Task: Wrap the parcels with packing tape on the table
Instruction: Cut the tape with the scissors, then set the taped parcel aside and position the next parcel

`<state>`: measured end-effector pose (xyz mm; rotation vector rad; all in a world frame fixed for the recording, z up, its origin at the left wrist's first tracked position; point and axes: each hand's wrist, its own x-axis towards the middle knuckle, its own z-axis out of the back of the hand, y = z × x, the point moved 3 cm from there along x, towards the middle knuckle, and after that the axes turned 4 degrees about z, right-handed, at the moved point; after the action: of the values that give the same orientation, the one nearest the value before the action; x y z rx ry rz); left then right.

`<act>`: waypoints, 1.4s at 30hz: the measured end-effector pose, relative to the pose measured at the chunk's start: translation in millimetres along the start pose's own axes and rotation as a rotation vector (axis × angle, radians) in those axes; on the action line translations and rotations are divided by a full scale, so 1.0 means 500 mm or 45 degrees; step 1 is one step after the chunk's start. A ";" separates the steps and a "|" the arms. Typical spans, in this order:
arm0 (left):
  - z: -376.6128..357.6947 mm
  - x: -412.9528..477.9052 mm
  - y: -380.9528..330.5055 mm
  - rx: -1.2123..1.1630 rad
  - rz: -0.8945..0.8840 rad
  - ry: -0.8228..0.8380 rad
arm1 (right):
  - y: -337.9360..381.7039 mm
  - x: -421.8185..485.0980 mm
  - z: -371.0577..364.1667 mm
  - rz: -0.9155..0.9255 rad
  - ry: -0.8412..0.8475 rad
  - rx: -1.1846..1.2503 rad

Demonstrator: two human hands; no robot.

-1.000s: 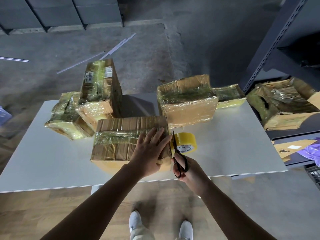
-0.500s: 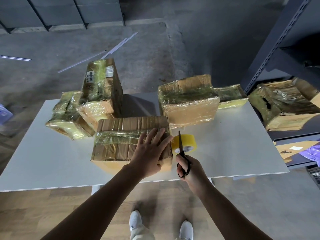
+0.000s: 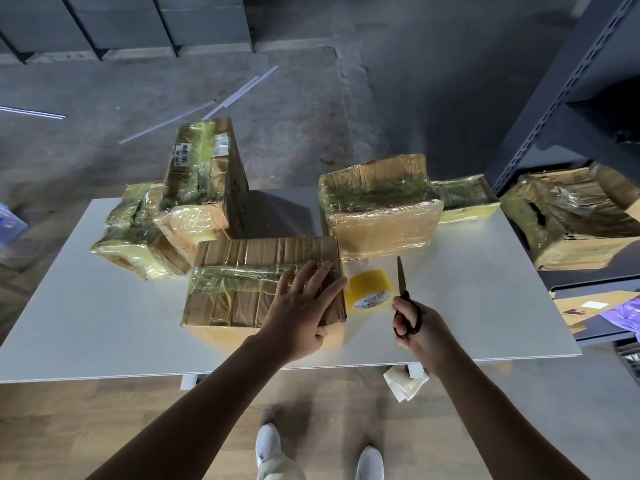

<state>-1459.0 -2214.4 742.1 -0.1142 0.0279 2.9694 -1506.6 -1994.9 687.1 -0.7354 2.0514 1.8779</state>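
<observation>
Left hand atop parcel, right hand: scissors

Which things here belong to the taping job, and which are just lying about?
Job: front parcel under left hand; tape roll; scissors in right hand.
Lying about: white strips on floor; torn box on shelf; white scrap on floor.

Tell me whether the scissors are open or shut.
Shut: the scissors in the right hand show a single closed blade, no gap.
</observation>
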 end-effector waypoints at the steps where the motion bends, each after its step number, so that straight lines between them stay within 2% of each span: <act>1: 0.000 0.000 0.000 -0.008 -0.001 -0.001 | -0.001 0.003 0.011 -0.018 -0.016 -0.095; 4: 0.002 0.001 0.000 -0.009 -0.002 -0.008 | -0.006 0.018 0.033 -0.062 -0.086 -0.317; 8: 0.002 -0.001 0.000 -0.014 -0.006 -0.015 | -0.017 0.048 0.080 -0.021 -0.332 -0.557; 11: 0.003 0.000 -0.002 -0.013 -0.009 -0.022 | -0.019 0.066 0.124 0.000 -0.457 -1.064; 13: 0.003 0.000 -0.002 -0.021 -0.001 -0.018 | -0.019 0.076 0.145 -0.082 -0.503 -1.348; 16: 0.003 -0.001 -0.002 -0.024 0.008 -0.010 | -0.024 0.093 0.159 -0.200 -0.501 -1.489; 21: 0.011 -0.003 -0.006 -0.043 0.002 -0.027 | -0.023 0.115 0.148 -0.163 -0.510 -1.645; 27: 0.015 -0.004 -0.007 -0.070 0.001 -0.078 | -0.001 0.136 0.120 -0.150 -0.420 -2.057; 30: 0.018 -0.004 -0.006 -0.063 0.005 -0.078 | -0.005 0.140 0.111 -0.107 -0.419 -2.070; 32: 0.019 -0.004 -0.006 -0.061 0.005 -0.074 | -0.004 0.139 0.097 0.002 -0.444 -2.018; 35: 0.021 -0.004 -0.007 -0.062 0.008 -0.073 | -0.007 0.143 0.061 0.207 -0.319 -1.899; 38: 0.023 -0.004 -0.008 -0.059 0.008 -0.067 | -0.009 0.152 0.027 0.273 -0.230 -1.848; 42: 0.020 -0.004 -0.006 -0.035 0.009 -0.002 | -0.006 0.163 0.004 0.327 -0.261 -1.913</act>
<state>-1457.5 -2211.4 752.0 -0.1159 -0.0129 2.9774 -1573.6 -2008.4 642.5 -0.4321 0.2845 3.2753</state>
